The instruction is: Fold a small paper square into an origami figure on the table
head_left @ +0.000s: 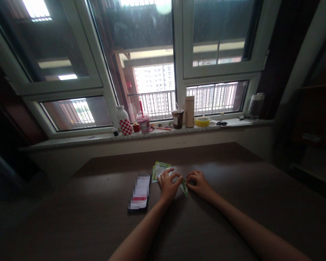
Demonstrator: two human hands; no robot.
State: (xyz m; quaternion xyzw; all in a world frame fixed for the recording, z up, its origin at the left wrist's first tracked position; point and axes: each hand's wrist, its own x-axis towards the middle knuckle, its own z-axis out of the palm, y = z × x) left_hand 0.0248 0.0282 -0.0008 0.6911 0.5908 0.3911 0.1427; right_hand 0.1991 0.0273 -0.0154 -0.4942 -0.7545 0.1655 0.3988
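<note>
My left hand point(168, 184) and my right hand point(199, 183) meet over a small folded piece of green and white paper point(184, 187) on the dark brown table point(233, 203). Both hands pinch the paper with their fingertips, the left from the left side, the right from the right. The paper's pointed end shows below the fingers. Just behind my left hand lie one or two green and white printed sheets point(159, 168), flat on the table.
A phone point(139, 192) lies face up left of my left hand. On the window sill point(70, 139) stand a red-checked white bottle point(124, 120), a pink drink cup point(143, 122), a brown cup point(178, 118), a tall beige flask point(189, 111), yellow tape point(203, 121) and scissors point(221, 123).
</note>
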